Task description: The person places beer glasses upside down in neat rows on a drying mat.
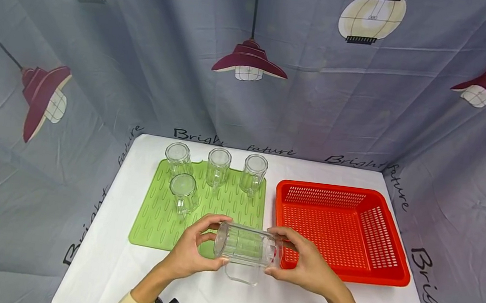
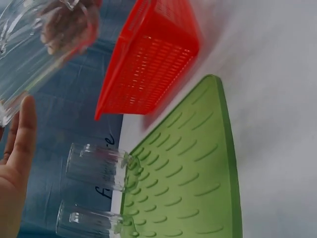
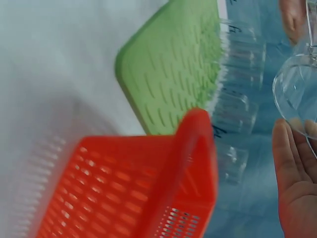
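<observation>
A clear glass mug [image 1: 244, 244] lies sideways in the air between both hands, its handle toward the person. My left hand [image 1: 197, 247] grips one end with fingers above and thumb below. At the other end, my right hand [image 1: 302, 262] holds the mug the same way. Below and behind it lies a green drying mat [image 1: 155, 232], on which several glass mugs stand upside down, among them a front-left mug [image 1: 184, 192] and a back-right mug [image 1: 253, 173]. The left wrist view shows the left fingers [image 2: 22, 134] against the glass; the right wrist view shows the mug's round rim [image 3: 282, 89].
A red plastic basket [image 1: 397, 279] with perforated walls stands right of the mat, close to the right hand. White cloth [image 1: 92, 264] covers the table. A grey curtain [image 1: 164, 86] printed with lamps hangs around the back and sides.
</observation>
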Demonstrator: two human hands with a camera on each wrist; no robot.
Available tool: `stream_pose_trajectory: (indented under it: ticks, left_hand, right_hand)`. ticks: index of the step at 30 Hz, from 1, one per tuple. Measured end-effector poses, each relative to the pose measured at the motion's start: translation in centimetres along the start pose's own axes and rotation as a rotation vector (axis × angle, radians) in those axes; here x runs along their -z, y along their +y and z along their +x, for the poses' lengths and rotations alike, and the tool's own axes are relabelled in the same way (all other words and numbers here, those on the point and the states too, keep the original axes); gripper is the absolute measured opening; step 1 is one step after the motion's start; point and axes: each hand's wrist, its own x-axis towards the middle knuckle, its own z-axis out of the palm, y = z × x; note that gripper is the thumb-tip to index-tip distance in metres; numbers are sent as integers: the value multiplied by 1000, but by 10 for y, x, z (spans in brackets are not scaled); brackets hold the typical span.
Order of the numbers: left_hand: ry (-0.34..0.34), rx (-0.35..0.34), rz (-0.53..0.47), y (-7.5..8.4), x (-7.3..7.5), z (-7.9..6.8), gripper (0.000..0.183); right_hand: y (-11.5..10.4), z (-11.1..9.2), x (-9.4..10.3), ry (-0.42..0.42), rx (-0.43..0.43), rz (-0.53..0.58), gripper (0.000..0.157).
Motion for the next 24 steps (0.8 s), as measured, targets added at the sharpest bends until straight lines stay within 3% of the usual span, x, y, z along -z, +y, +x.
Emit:
stream_pose_trajectory:
  ticks: [6, 12, 24]
  left_hand:
    - [51, -34, 9, 4, -5, 4, 81]
    - [58, -58, 13, 5, -10, 6, 80]
    - [65, -45, 21, 5, -11, 8, 78]
  right_hand:
    - [9, 3, -18, -5, -31, -63, 78]
    - [10, 4, -34, -41, -57, -81, 75]
    - [14, 2, -38, 0, -46, -113, 75]
